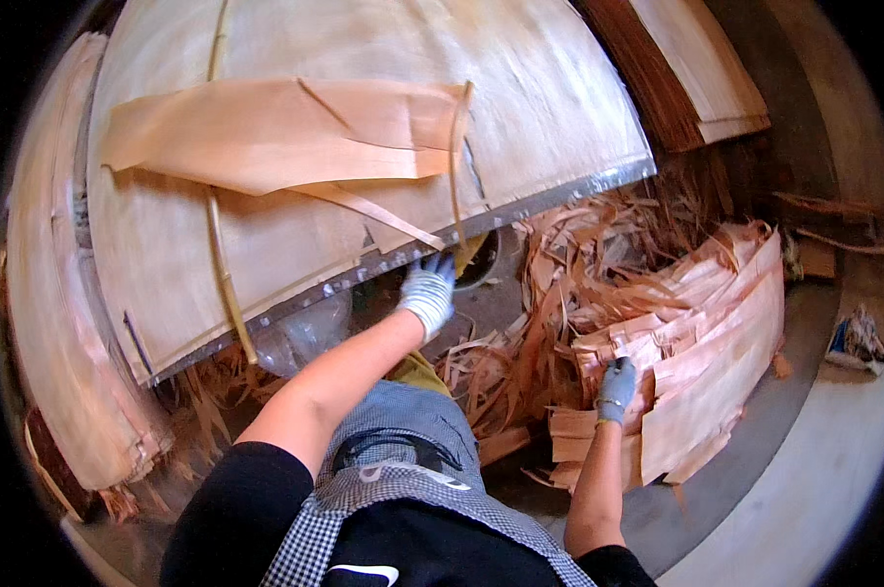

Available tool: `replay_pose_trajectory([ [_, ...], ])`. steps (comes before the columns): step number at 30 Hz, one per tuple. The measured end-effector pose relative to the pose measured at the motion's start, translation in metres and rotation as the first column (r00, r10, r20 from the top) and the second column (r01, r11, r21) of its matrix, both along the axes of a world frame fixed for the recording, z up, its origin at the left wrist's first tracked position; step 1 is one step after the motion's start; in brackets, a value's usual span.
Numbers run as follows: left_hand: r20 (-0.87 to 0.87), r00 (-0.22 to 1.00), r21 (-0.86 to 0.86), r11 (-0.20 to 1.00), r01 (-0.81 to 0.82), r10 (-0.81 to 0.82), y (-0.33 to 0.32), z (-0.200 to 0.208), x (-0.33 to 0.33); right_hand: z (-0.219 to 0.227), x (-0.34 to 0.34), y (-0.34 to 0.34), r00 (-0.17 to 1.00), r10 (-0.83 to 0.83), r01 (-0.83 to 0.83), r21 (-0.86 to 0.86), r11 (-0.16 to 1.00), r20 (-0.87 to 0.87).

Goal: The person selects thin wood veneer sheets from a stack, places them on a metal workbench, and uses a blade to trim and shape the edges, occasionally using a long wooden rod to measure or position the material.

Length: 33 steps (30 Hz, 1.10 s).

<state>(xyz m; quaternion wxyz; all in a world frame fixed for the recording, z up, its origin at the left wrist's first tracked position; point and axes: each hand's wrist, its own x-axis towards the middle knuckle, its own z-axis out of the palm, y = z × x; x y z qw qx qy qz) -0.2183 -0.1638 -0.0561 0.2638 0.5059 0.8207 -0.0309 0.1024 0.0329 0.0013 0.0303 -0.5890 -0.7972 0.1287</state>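
Observation:
My left hand (429,293), in a pale striped glove with bluish fingertips, reaches to the near edge of a big stack of wood veneer sheets (334,44). Its fingers stretch out by the end of a narrow veneer strip (388,217); they look slightly blurred. Across the stack lies a loose, uneven orange-tan veneer piece (275,132). Lower right, my right hand (615,389), in a grey glove with dark fingertips, is closed over a pile of torn veneer pieces (701,352). What its fingers grip, if anything, is hidden.
Two thin wooden sticks (228,293) (454,166) lie over the stack. Tangled veneer shreds (579,264) heap beyond the pile. More veneer stacks stand at left (65,293) and upper right (701,59). Clear plastic film (310,333) hangs under the stack's edge.

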Motion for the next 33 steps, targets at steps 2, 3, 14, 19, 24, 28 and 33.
replay_pose_trajectory([
  [2, 0.165, 0.986, 0.063, 0.998, 0.014, -0.024, 0.008, 0.077, -0.001, 0.018, -0.05, -0.035, 0.89, 0.455, -0.45, -0.11, 0.886, 0.025],
  [3, 0.359, 0.931, 0.053, 0.997, 0.056, -0.072, 0.009, 0.104, 0.0, 0.012, -0.069, -0.054, 0.832, 0.523, -0.55, -0.148, 0.822, -0.187],
  [14, 0.642, 0.637, 0.292, 0.632, -0.718, 0.427, -0.173, 0.153, -0.033, 0.089, -0.288, -0.223, 0.709, -0.439, -0.628, -0.777, -0.036, -0.552],
  [19, 0.067, 0.972, 0.348, 0.907, -0.236, 0.227, -0.254, 0.143, -0.035, 0.069, -0.37, -0.245, 0.73, -0.569, -0.428, -0.902, 0.049, -0.377],
  [24, 0.17, 0.957, 0.748, 0.6, -0.282, 0.237, -0.392, 0.115, -0.16, 0.09, -0.49, -0.281, 0.528, 0.12, -0.743, -0.389, 0.545, -0.841],
  [28, 0.023, 0.248, 0.727, 0.154, -0.669, 0.968, -0.496, 0.095, -0.278, 0.107, -0.572, -0.413, 0.652, 0.563, -0.722, -0.644, 0.254, -0.508],
  [33, -0.097, 0.187, 0.618, 0.206, -0.758, 0.978, -0.541, 0.05, -0.325, 0.078, -0.659, -0.538, 0.523, 0.742, -0.751, -0.639, 0.167, -0.421],
])
